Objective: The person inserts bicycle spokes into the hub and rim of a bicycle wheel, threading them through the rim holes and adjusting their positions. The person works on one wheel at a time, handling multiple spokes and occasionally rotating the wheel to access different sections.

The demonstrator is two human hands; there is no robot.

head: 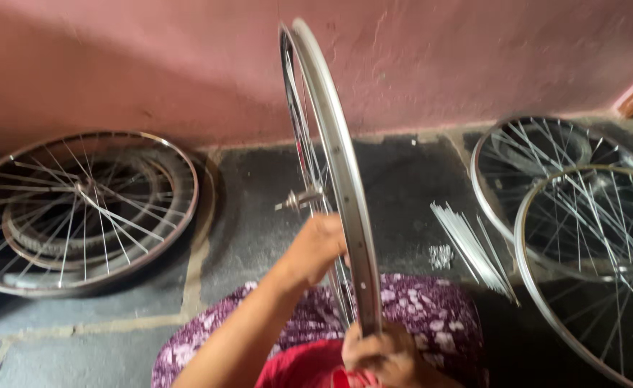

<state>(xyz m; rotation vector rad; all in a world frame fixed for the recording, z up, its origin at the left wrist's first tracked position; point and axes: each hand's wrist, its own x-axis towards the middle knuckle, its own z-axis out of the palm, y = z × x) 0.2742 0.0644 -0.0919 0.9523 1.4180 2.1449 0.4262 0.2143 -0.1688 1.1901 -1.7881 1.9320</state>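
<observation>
Wheels: four, one upright (338,158), one left (79,208), two right (539,165) (597,266)
Spoke bundles: one (471,244)
Hands: two (320,244) (385,356)

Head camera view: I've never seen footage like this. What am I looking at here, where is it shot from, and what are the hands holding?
This single picture comes from a camera worn on a person's head, looking down at their own two bare hands. There is no machine here. The person holds a bicycle wheel upright and edge-on to the camera, resting over their lap, which is covered in purple patterned cloth. The left hand reaches in among the spokes near the hub. The right hand grips the bottom of the rim. On the dark stone floor lie more spoked wheels: some stacked at the left, two overlapping at the right. A bundle of loose spokes lies between. A pink wall stands behind.
</observation>
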